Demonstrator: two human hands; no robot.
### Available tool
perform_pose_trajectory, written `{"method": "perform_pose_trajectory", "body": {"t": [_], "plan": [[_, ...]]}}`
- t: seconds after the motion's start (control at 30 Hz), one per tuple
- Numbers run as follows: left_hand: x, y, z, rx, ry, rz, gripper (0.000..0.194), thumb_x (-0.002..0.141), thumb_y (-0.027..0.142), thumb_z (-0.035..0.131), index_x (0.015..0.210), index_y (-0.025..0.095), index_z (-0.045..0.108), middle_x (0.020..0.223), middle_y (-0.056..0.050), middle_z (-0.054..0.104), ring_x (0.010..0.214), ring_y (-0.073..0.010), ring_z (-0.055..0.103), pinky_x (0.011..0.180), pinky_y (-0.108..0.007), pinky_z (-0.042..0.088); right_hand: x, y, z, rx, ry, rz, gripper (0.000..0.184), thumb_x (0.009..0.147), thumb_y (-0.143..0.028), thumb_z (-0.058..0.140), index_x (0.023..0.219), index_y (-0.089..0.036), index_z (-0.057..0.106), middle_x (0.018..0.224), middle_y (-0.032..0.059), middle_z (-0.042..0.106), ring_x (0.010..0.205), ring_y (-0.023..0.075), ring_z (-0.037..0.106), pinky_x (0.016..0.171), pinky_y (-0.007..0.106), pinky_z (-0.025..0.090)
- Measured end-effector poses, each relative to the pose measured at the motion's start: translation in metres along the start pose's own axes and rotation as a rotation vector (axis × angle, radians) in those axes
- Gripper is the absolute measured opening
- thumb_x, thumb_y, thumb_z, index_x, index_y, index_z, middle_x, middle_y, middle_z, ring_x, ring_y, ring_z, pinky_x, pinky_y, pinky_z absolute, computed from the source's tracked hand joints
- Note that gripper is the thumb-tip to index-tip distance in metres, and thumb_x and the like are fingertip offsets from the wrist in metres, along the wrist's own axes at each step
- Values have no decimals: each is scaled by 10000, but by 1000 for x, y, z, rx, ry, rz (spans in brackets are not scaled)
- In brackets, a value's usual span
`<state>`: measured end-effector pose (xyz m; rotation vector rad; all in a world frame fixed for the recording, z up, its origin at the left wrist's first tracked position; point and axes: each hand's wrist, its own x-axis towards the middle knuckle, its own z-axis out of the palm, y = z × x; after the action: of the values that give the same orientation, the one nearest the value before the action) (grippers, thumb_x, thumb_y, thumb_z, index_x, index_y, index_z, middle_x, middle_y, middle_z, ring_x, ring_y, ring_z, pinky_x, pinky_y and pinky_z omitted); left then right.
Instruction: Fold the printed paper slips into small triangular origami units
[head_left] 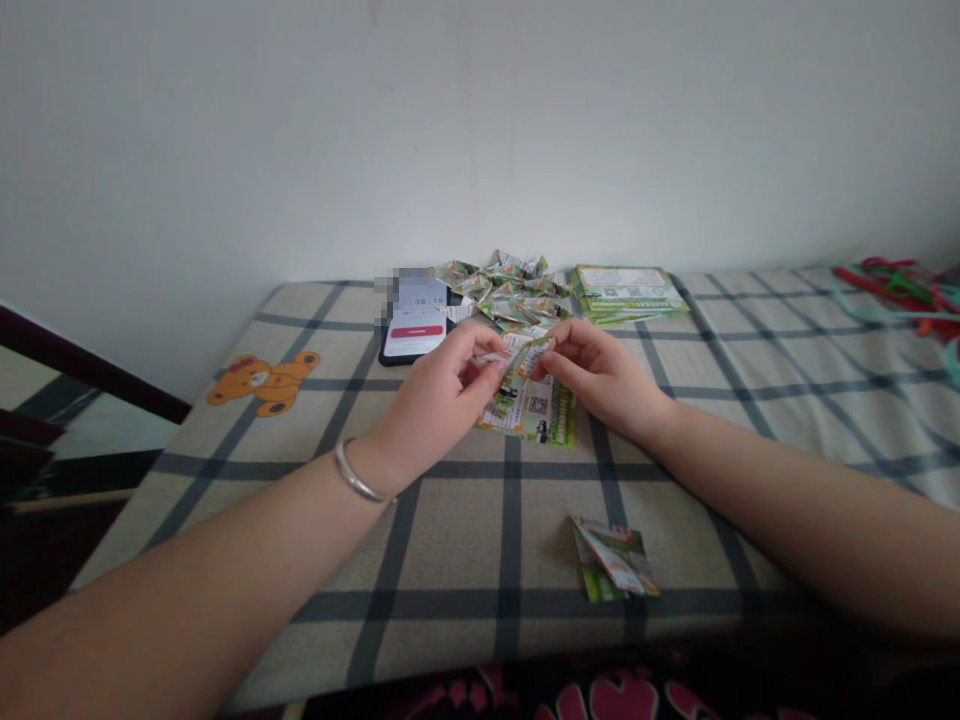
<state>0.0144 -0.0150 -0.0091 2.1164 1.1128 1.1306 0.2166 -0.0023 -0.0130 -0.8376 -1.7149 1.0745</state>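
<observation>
Between both hands is a printed green-and-white paper sheet, creased along its upper part and lying over the tablecloth. My left hand, with a silver bangle at the wrist, pinches the paper's upper left between thumb and fingers. On the other side, my right hand pinches its upper right edge. The fingertips partly hide the creases. Nearer the table's front edge lies a folded paper piece of the same print, apart from both hands. Behind the hands is a heap of folded papers.
A phone with a lit timer screen lies left of the heap. To its right is a stack of printed sheets. A bear figure shows on the checked tablecloth. Red and green strands lie far right. A wall stands behind.
</observation>
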Motion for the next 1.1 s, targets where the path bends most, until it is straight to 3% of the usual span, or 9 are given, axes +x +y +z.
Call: {"method": "perform_pose_trajectory", "body": {"t": [0.17, 0.4, 0.67, 0.83, 1.1], "plan": [[2, -1, -1, 26, 11, 58, 171, 905, 173, 527, 1061, 202, 591, 1022, -26, 661, 894, -139, 645, 744, -256, 531, -3, 1, 0, -79, -24, -18, 125, 824, -238, 652, 831, -210, 530, 759, -17, 648, 682, 111, 594, 653, 266, 475], [1, 0, 0, 198, 13, 116, 294, 871, 149, 584, 1163, 182, 579, 1088, -46, 644, 816, -114, 640, 761, -271, 560, -3, -8, 1, -174, -50, -70, 68, 854, -227, 606, 838, -207, 543, 767, -12, 626, 701, 116, 567, 662, 266, 467], [-2, 4, 0, 314, -42, 192, 436, 854, 245, 667, 1254, 152, 520, 1243, -108, 623, 1139, -230, 609, 968, -407, 523, -4, -12, 2, -247, -46, -94, 47, 847, -206, 595, 842, -207, 548, 784, -5, 618, 734, 127, 564, 684, 273, 477], [-2, 8, 0, 530, -43, 226, 501, 791, 286, 743, 1226, 144, 541, 1228, -124, 647, 1132, -294, 612, 977, -481, 488, -5, -13, 3, -295, -31, -44, 46, 848, -224, 592, 875, -206, 560, 805, 2, 642, 732, 129, 583, 649, 265, 479], [-2, 12, 3, 475, -39, 193, 467, 782, 207, 696, 1216, 146, 537, 1185, -108, 667, 1066, -259, 637, 928, -422, 511, -6, -11, 3, -305, -22, 13, 96, 837, -238, 618, 906, -209, 559, 765, -9, 669, 672, 124, 626, 601, 251, 491]]}}
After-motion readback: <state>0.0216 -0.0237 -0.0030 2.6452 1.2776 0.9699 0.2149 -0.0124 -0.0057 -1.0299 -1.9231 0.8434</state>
